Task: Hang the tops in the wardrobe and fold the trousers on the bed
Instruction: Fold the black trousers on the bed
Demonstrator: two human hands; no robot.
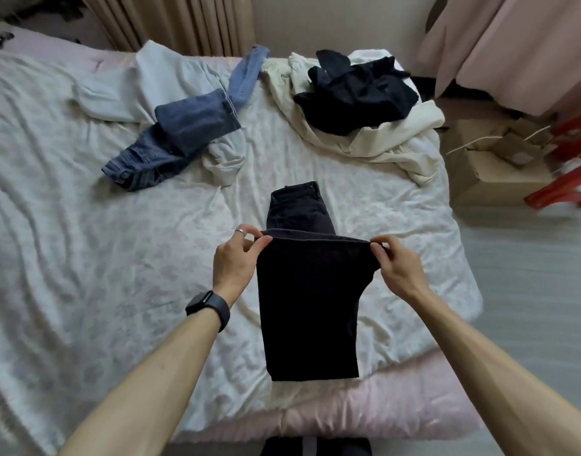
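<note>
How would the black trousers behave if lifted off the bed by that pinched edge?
Probably floppy: the black trousers hang limp from the edge that the left hand and right hand pinch. Likely weighty for cloth: the thick-looking fabric falls straight, with few creases. Probably not slippery: fingertip pinches alone hold it.

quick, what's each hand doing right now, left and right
Left hand: closed, pinching the left corner of the black trousers at the raised fold edge.
Right hand: closed, pinching the right corner of the same edge.
</note>
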